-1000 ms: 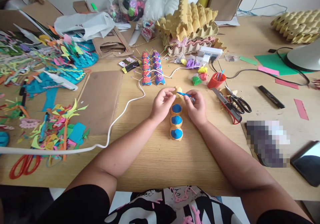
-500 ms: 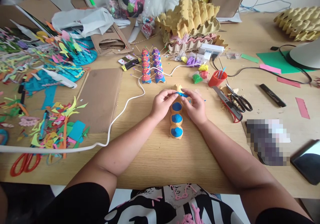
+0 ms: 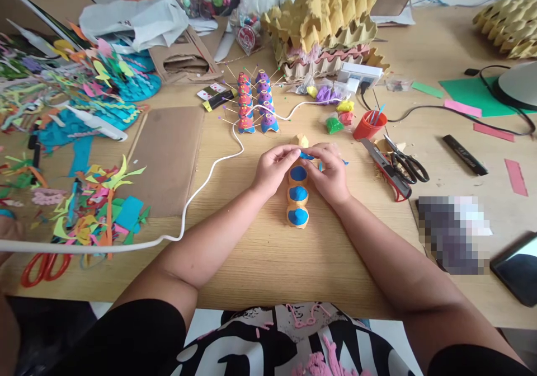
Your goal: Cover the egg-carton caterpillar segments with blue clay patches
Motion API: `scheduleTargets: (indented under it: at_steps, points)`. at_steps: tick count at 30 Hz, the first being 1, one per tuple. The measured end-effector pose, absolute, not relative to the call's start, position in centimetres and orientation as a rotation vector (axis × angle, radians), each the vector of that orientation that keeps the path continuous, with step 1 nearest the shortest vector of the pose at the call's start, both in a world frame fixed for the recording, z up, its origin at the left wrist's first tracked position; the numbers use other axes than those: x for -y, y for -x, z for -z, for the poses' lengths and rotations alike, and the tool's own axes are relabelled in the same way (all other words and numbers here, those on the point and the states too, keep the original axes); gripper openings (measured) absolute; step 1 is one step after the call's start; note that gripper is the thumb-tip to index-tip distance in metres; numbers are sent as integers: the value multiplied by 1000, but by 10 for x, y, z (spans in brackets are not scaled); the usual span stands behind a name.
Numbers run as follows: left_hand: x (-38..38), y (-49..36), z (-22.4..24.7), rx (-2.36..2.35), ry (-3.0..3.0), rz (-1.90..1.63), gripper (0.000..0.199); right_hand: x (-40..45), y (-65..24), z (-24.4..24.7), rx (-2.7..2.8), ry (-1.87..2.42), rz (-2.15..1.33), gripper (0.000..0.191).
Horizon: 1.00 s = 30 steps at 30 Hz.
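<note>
Between the fingertips of my left hand [image 3: 274, 169] and my right hand [image 3: 329, 173] is a small piece of blue clay [image 3: 306, 155], pinched by both. Directly below lies an orange egg-carton strip [image 3: 291, 197] in a vertical row, its visible cups topped with blue. A yellowish cup [image 3: 300, 140] shows just beyond my fingers; the part of the strip under my hands is hidden. Farther back stand two finished-looking carton strips, one red and blue [image 3: 245, 104], one purple and blue [image 3: 264, 100], with pins sticking out.
A white cable [image 3: 210, 177] curves left of my hands. Right are a red cup [image 3: 369, 125], a cutter [image 3: 388, 172] and black scissors [image 3: 406, 160]. Paper scraps [image 3: 126, 214] and red-handled scissors [image 3: 45, 268] lie left. Part of another person's hand [image 3: 10, 228] shows at the left edge.
My fingertips have come closer together around the blue clay, covering more of it. The view has shifted slightly, and a person's hand has appeared at the left edge.
</note>
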<state>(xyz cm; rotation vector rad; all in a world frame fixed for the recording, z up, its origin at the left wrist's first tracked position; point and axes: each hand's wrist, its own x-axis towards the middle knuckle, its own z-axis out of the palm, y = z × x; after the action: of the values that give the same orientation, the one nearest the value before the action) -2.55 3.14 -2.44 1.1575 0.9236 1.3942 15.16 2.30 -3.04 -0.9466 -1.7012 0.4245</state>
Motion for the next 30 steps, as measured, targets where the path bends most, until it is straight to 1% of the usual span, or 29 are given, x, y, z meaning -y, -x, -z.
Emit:
scheduleTargets:
  at_steps: [4, 8, 12, 15, 21, 26, 30]
  points:
    - [-34, 26, 27, -917, -1114, -1440, 56, -24, -151, 34, 1614, 983, -476, 34]
    - [-36, 28, 32, -902, -1116, -1466, 55, -24, -151, 34, 1549, 1086, -439, 35]
    - [-39, 29, 39, -872, -1178, -1489, 56, -22, -149, 30, 1676, 1092, -344, 47]
    - [-38, 28, 40, -827, -1229, -1483, 55, -20, -148, 27, 1746, 1112, -283, 50]
    - [-34, 26, 37, -812, -1350, -1459, 56, -16, -147, 26, 1805, 1154, -237, 48]
    - [-32, 26, 36, -809, -1413, -1451, 53, -17, -145, 26, 1854, 1164, -209, 59]
    - [-31, 27, 34, -824, -1433, -1439, 52, -19, -146, 25, 1873, 1151, -284, 65]
